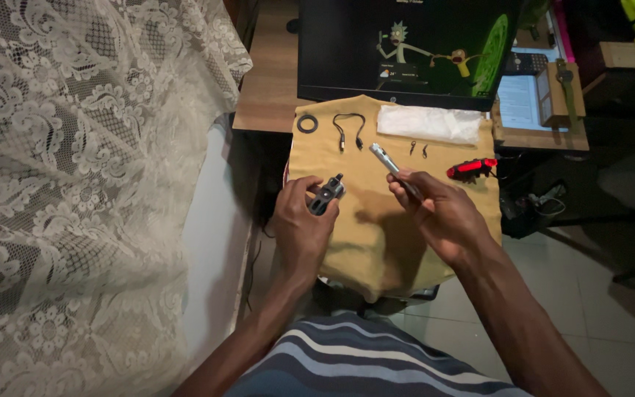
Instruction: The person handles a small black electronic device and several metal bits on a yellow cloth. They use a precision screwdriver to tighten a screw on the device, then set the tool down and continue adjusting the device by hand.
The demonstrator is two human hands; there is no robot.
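- Dark bracket part (325, 195): in the left hand (301, 220), pinched between thumb and fingers, its upper end sticking out above the knuckles. Held just above the cloth, near the cloth's left edge.
- Silver pen-shaped tool (387, 159): in the right hand (439, 209), fingers closed round its lower half, silver tip pointing up-left and clear of the hand.
- Bracket and tool tip are near each other but apart; bare cloth shows in the gap between the two hands.
- Tan cloth (376, 228): covers the work surface and drapes over the near edge towards the lap. Middle is bare; the small parts all sit along the far edge.
- Far edge, left to right: black ring (307, 123), short black cable (349, 126), white plastic bag (428, 123), two small dark clips (418, 149).
- Red-and-black light unit (471, 168): at the cloth's right edge, just beyond the right hand.
- Monitor (406, 48) stands right behind the cloth, closing off the far side.
- Lace curtain (75, 184) fills the left; narrow gap between it and the cloth.
- Tiled floor (589, 309) open on the right.
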